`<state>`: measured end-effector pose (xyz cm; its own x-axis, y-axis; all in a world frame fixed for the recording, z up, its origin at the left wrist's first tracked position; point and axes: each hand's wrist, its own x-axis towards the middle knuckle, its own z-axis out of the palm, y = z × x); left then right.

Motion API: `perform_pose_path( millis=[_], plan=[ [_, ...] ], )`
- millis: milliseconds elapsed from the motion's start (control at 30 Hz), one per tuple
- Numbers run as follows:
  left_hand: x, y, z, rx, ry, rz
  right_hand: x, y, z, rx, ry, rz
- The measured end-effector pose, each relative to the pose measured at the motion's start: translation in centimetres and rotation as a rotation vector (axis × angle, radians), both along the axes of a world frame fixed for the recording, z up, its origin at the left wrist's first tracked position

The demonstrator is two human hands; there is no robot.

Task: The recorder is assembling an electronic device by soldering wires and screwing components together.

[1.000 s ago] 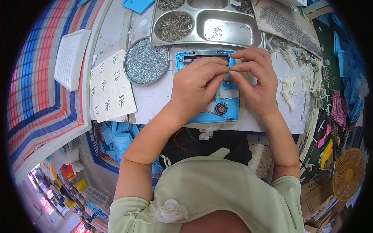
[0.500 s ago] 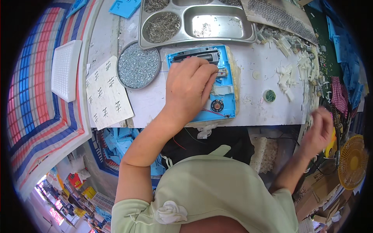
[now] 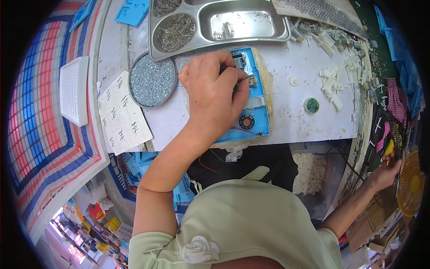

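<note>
My left hand (image 3: 212,89) lies over a blue plastic housing (image 3: 256,121) on the table, its fingers curled and the thumb and index finger drawn together beside a small metal-and-white part (image 3: 252,81). Whatever the fingertips hold is hidden. A round black speaker (image 3: 246,121) with red wires sits at the housing's near end. Far to the right, my right hand (image 3: 386,175) is closed next to a yellow-handled tool (image 3: 389,147) and a yellow round fan grille (image 3: 410,183). I cannot make out what is in its fingers.
A steel compartment tray (image 3: 215,41) with springs stands behind the housing. Left are a round dish of small metal pieces (image 3: 152,80) and a paper with handwriting (image 3: 121,119). Right lie a green roll (image 3: 311,105) and loose white plastic parts (image 3: 330,87).
My right hand has swung outward to the right, from the table's edge to the yellow-handled tool and fan. My left hand stays over the housing, shifted slightly. The view has turned a little.
</note>
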<state>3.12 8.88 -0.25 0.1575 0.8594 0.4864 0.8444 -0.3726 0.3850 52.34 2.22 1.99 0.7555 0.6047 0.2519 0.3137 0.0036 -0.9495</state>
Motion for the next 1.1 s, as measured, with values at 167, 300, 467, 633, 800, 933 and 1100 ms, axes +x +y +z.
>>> perform_pose_path(
  millis=[167,300,467,633,800,933,1100],
  plan=[
    [-0.4,-0.1,0.1,-0.020,-0.007,0.005,3.0,-5.5,0.9,0.219,0.044,0.060],
    [-0.6,-0.2,0.0,-0.037,-0.015,-0.001,-2.4,-4.8,-0.3,0.147,0.125,0.374],
    [-0.2,0.1,-0.1,-0.033,0.009,-0.002,-17.0,2.2,-2.6,0.123,0.150,0.649],
    [-0.4,-0.1,-0.3,-0.013,-0.013,-0.013,-22.8,4.7,-2.6,0.084,0.338,1.092],
    [-0.3,-0.3,-0.1,-0.025,-0.023,-0.014,-24.1,5.6,-3.1,0.067,0.203,1.185],
    [-0.3,-0.2,-0.2,-0.026,-0.026,-0.016,-25.0,5.9,-3.1,0.062,0.156,1.186],
    [-0.3,-0.2,-0.3,-0.025,-0.034,-0.009,-25.3,6.1,-2.9,0.047,0.092,1.196]
  ],
)
